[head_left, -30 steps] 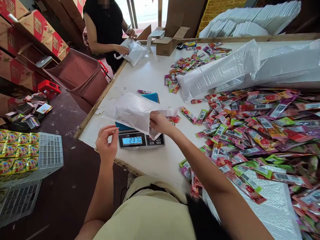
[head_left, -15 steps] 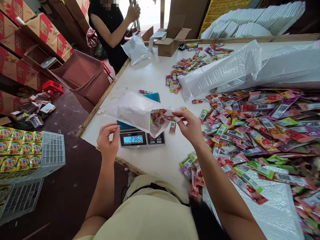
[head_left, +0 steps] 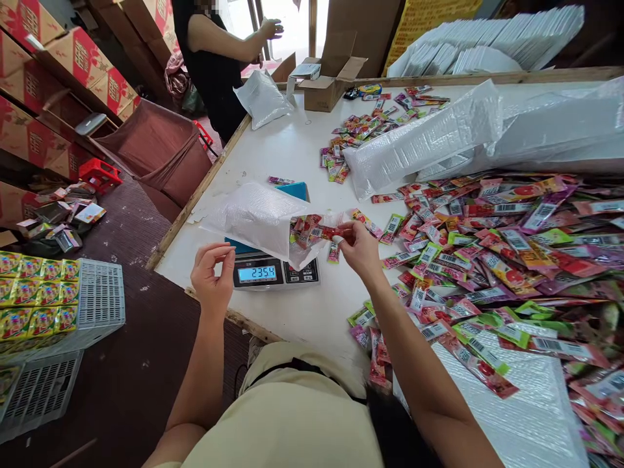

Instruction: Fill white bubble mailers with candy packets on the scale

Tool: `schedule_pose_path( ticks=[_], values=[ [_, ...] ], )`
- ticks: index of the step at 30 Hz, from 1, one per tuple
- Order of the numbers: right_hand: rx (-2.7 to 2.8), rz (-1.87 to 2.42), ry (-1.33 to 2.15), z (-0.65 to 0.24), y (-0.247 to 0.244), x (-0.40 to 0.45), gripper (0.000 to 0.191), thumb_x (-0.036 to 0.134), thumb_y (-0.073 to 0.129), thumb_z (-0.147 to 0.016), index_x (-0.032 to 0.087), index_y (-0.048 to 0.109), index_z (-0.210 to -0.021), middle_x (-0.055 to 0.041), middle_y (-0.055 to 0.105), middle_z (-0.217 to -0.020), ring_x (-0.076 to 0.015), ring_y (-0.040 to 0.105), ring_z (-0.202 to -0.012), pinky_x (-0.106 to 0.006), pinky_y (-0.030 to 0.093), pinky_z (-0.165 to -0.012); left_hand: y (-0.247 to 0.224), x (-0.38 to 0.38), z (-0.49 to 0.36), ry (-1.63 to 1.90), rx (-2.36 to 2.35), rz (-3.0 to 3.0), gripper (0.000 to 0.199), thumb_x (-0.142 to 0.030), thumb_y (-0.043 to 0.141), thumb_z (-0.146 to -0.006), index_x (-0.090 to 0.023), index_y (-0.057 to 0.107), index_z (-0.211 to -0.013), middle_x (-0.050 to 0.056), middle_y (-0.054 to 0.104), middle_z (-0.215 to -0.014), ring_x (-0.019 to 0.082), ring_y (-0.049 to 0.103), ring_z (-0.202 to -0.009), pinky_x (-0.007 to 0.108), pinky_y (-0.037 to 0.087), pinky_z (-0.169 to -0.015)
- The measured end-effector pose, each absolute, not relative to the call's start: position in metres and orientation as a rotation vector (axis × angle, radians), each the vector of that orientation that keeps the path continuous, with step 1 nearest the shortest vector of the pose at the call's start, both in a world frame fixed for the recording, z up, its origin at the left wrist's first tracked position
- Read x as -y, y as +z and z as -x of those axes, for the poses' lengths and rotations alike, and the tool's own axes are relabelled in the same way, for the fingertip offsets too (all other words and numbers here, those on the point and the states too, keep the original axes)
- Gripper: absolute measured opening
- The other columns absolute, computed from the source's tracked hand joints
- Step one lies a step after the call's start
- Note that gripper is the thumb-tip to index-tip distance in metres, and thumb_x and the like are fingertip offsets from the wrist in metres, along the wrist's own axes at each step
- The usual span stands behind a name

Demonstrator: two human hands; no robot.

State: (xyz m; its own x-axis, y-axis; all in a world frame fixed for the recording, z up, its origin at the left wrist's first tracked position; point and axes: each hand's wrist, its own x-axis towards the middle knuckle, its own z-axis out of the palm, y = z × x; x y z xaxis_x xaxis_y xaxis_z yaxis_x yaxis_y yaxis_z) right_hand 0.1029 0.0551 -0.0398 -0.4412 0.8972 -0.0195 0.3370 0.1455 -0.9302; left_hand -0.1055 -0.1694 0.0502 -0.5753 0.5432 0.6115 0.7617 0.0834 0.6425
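Note:
A white padded mailer bag lies on a digital kitchen scale with a blue platform, its open mouth toward the right. Several small snack sachets show inside that mouth. Between thumb and fingers my right hand pinches a red snack sachet at the bag's opening. My left hand hovers by the scale's left front corner, fingertips drawn together, with nothing visible in them. The lit display seems to read 235.4.
A big heap of colourful sachets covers the table's right side, with filled white mailers behind. An open carton stands at the far edge. Across the table is another person. Crates of yellow packs stand on the left.
My right hand has shifted slightly left, and the red sachet now shows more clearly at the bag's mouth. The display went from about 236.0 to 235.4. The other person's arm lowered.

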Motion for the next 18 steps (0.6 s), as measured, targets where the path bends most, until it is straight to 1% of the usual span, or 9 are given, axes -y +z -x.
schedule_pose_path(
  ticks=[3, 7, 8, 9, 11, 12, 13, 15, 18],
  values=[
    [1.927, 1.147, 1.228, -0.097, -0.029, -0.049, 0.030, 0.039, 0.057, -0.080, 0.021, 0.057, -0.103, -0.0055, 0.070, -0.087, -0.0191, 0.062, -0.076, -0.035, 0.049, -0.075, 0.048, 0.170, 0.106, -1.490, 2.149, 1.312, 0.010, -0.028, 0.067, -0.094, -0.021, 0.073, -0.096, 0.006, 0.069, -0.101, 0.016, 0.068, -0.097, 0.028, 0.059, -0.076],
    [2.070, 1.206, 1.118, -0.069, -0.012, -0.042, 0.051, 0.049, 0.069, -0.075, 0.020, 0.056, -0.115, -0.0091, 0.071, -0.100, -0.0239, 0.065, -0.085, -0.037, 0.048, -0.077, 0.048, 0.168, 0.103, -1.519, 2.127, 1.349, 0.008, -0.024, 0.068, -0.093, -0.022, 0.074, -0.097, 0.005, 0.070, -0.101, 0.015, 0.067, -0.097, 0.026, 0.058, -0.075],
    [2.105, 1.241, 1.070, -0.060, -0.009, -0.040, 0.051, 0.048, 0.070, -0.076, 0.020, 0.056, -0.115, -0.0100, 0.071, -0.102, -0.0252, 0.065, -0.087, -0.038, 0.048, -0.077, 0.048, 0.167, 0.102, -1.523, 2.125, 1.355, 0.008, -0.024, 0.068, -0.093, -0.022, 0.074, -0.097, 0.005, 0.070, -0.101, 0.015, 0.067, -0.097, 0.026, 0.058, -0.075],
    [2.138, 1.265, 1.027, -0.052, -0.006, -0.039, 0.044, 0.045, 0.068, -0.078, 0.020, 0.057, -0.112, -0.0105, 0.071, -0.103, -0.0260, 0.065, -0.089, -0.038, 0.048, -0.078, 0.049, 0.166, 0.101, -1.529, 2.123, 1.360, 0.008, -0.024, 0.068, -0.093, -0.022, 0.074, -0.098, 0.005, 0.070, -0.101, 0.015, 0.067, -0.097, 0.026, 0.058, -0.075],
    [2.190, 1.245, 0.993, -0.045, -0.001, -0.036, 0.024, 0.036, 0.061, -0.082, 0.020, 0.060, -0.100, -0.0100, 0.072, -0.097, -0.0259, 0.064, -0.087, -0.038, 0.048, -0.078, 0.050, 0.167, 0.101, -1.533, 2.118, 1.368, 0.008, -0.025, 0.067, -0.093, -0.022, 0.074, -0.098, 0.005, 0.070, -0.101, 0.016, 0.068, -0.097, 0.027, 0.058, -0.075],
    [2.195, 1.203, 1.008, -0.047, 0.002, -0.035, 0.016, 0.033, 0.058, -0.083, 0.021, 0.060, -0.094, -0.0092, 0.072, -0.092, -0.0250, 0.064, -0.085, -0.038, 0.048, -0.077, 0.051, 0.168, 0.101, -1.528, 2.120, 1.367, 0.009, -0.026, 0.067, -0.094, -0.022, 0.074, -0.098, 0.006, 0.070, -0.101, 0.016, 0.068, -0.097, 0.027, 0.059, -0.076],
    [2.177, 1.154, 1.039, -0.055, 0.005, -0.034, 0.013, 0.032, 0.056, -0.083, 0.021, 0.060, -0.090, -0.0082, 0.072, -0.089, -0.0236, 0.063, -0.081, -0.037, 0.049, -0.076, 0.051, 0.170, 0.102, -1.517, 2.125, 1.358, 0.009, -0.027, 0.067, -0.094, -0.021, 0.073, -0.098, 0.006, 0.070, -0.101, 0.016, 0.068, -0.097, 0.028, 0.059, -0.076],
    [2.049, 1.090, 1.115, -0.083, 0.012, -0.033, 0.017, 0.036, 0.057, -0.083, 0.022, 0.062, -0.090, -0.0064, 0.072, -0.085, -0.0209, 0.062, -0.074, -0.036, 0.050, -0.073, 0.050, 0.174, 0.104, -1.494, 2.144, 1.317, 0.012, -0.030, 0.066, -0.095, -0.021, 0.073, -0.097, 0.007, 0.069, -0.101, 0.017, 0.068, -0.098, 0.028, 0.059, -0.076],
    [1.730, 1.164, 1.137, -0.146, 0.019, -0.039, 0.027, 0.046, 0.064, -0.078, 0.024, 0.063, -0.092, -0.0081, 0.073, -0.090, -0.0211, 0.065, -0.073, -0.037, 0.053, -0.070, 0.047, 0.179, 0.106, -1.469, 2.184, 1.247, 0.013, -0.032, 0.065, -0.095, -0.020, 0.072, -0.096, 0.007, 0.069, -0.102, 0.017, 0.068, -0.099, 0.028, 0.059, -0.075]
  ],
)
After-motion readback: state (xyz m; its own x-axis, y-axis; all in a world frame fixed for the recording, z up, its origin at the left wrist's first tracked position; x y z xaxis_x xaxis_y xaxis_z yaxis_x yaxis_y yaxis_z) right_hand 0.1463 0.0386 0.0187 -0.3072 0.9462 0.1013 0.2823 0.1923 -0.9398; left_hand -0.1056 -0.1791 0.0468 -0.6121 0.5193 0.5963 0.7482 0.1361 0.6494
